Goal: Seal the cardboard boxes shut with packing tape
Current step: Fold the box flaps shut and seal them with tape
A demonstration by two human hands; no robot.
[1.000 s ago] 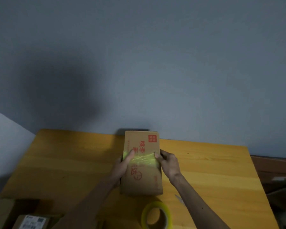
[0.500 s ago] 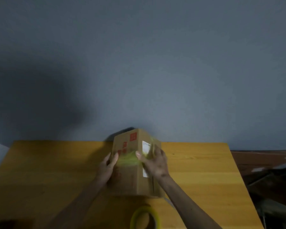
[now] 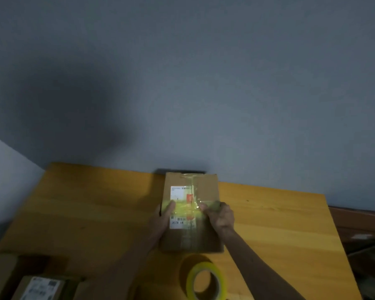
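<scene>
Head view: one camera looks forward and down over a desk.
Cardboard box [image 3: 204, 234]: lies flat on the wooden table [image 3: 279, 224], its far end close to the wall [image 3: 204, 83], between the two hands.
Box top: a white shipping label [image 3: 180, 193] covers the left half. Shiny tape runs along the centre seam.
Tape band [image 3: 186, 210]: yellowish and see-through, it crosses the top from side to side over the label, level with both hands.
Left hand [image 3: 162, 219]: grips the box at its left edge. The thumb [image 3: 171, 207] lies on top on the tape band, and the other fingers go down round the side, out of sight.
Right hand [image 3: 220, 215]: sits over the right part of the top, its fingers [image 3: 206, 210] bent with their tips on the tape band. Whether they pinch the tape or only press on it cannot be told.
Tape roll [image 3: 206, 280]: yellow, stands on its edge on the table just in front of the box, apart from both hands.
Parcels [image 3: 39, 286]: brown, at the lower left corner. One carries a white label, and they are too dark to tell more.
</scene>
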